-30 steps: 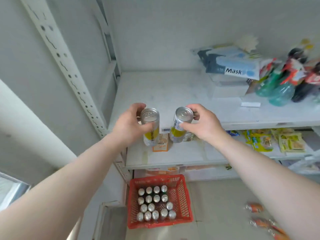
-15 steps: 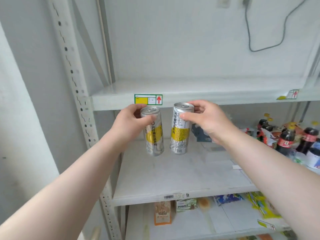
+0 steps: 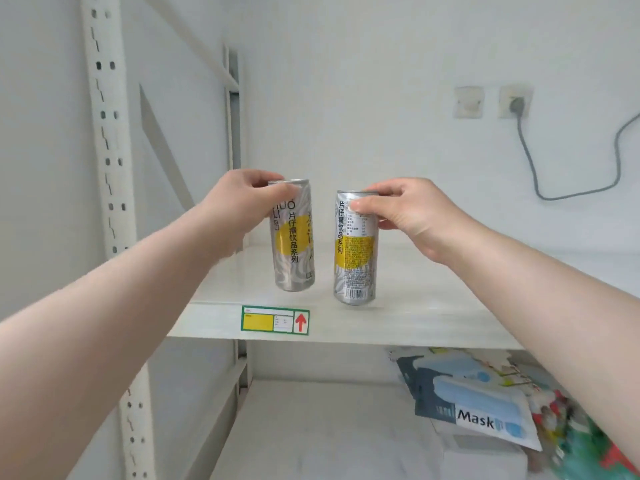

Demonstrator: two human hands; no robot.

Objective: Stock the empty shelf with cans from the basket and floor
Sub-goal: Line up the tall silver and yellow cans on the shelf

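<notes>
Two bare forearms reach forward from the lower corners. The left hand (image 3: 239,202) grips the top rim of a slim silver aluminium can with a yellow circle and black lettering (image 3: 294,251), fingers curled over its lid. The right hand (image 3: 412,213) pinches the top of a matching silver and yellow can showing its barcode side (image 3: 355,258). Both cans stand upright, side by side but apart, above the front part of the white metal shelf board (image 3: 415,317). They seem to hang just over it, though contact cannot be told. A green-framed yellow price label with a red arrow (image 3: 275,320) sits on the shelf edge below them. On the lower board lies a blue and white packet marked "Mask" (image 3: 478,410). At the left rises a white perforated steel upright (image 3: 107,133). On the far wall a grey plug (image 3: 516,105) trails a grey cable (image 3: 540,188).
</notes>
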